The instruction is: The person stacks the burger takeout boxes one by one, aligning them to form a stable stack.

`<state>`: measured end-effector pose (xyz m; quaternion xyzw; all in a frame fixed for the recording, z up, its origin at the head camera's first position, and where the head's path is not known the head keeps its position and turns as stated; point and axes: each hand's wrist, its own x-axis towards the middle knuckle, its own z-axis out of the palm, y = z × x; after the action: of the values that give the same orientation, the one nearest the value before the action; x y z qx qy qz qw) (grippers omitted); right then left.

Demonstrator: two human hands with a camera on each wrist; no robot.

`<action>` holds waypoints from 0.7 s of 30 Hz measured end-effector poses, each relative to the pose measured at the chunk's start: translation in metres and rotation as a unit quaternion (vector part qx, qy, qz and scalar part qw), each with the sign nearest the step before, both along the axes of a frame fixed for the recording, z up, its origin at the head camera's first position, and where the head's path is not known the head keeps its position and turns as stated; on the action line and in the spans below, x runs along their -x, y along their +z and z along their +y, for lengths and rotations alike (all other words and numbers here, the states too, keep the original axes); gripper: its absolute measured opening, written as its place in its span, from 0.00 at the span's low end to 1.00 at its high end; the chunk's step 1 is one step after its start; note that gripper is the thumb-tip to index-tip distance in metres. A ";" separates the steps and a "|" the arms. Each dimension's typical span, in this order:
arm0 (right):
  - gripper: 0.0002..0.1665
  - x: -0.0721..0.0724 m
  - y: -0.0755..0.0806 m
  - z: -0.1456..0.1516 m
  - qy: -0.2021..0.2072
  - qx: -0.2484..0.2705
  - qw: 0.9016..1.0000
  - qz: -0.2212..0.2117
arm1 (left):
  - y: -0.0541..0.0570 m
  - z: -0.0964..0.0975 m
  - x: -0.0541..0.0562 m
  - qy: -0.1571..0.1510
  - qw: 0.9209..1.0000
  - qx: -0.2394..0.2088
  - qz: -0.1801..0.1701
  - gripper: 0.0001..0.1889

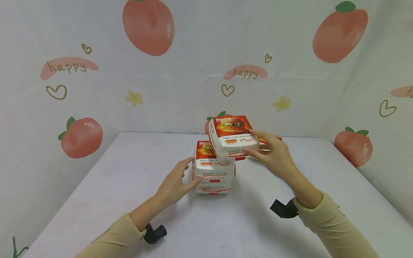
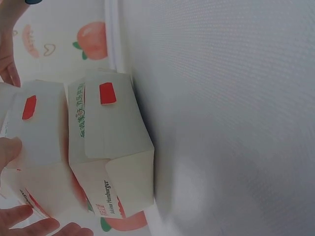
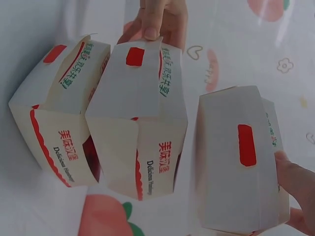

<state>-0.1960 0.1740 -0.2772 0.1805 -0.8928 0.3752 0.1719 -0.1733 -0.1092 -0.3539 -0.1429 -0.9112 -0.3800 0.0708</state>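
Two white-and-red hamburger boxes stand stacked on the table, the upper box [image 1: 213, 170] resting on the lower box [image 1: 213, 187]. My left hand [image 1: 174, 184] grips the upper one at its left side, thumb on the front corner and fingers along the side. Above the stack, shifted a little right, my right hand [image 1: 274, 154] holds a third hamburger box [image 1: 233, 138] by its right side, tilted. The right wrist view shows a gap between this raised box [image 3: 229, 157] and the stack. The stack's top is partly hidden behind it in the head view.
Another red-and-white box [image 1: 277, 138] lies partly hidden behind my right hand. The white table [image 1: 145, 154] runs back to a cloth backdrop [image 1: 180, 96] printed with fruit and hearts. Black wrist mounts [image 1: 155, 233] stick out at both cuffs.
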 end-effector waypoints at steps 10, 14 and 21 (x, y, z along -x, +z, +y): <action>0.35 0.002 -0.004 -0.006 0.019 0.018 1.000 0.003 | -0.001 -0.001 0.001 0.001 1.000 0.002 0.006 0.38; 0.36 0.001 -0.005 -0.009 0.019 0.019 1.000 -0.007 | -0.001 -0.001 0.001 -0.002 1.000 0.002 0.005 0.38; 0.37 -0.001 -0.006 -0.014 0.008 0.010 1.000 -0.017 | 0.000 0.000 0.001 -0.002 1.000 0.002 0.006 0.38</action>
<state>-0.1948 0.1596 -0.2834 0.1794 -0.8902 0.3889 0.1552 -0.1745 -0.1096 -0.3541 -0.1470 -0.9110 -0.3778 0.0757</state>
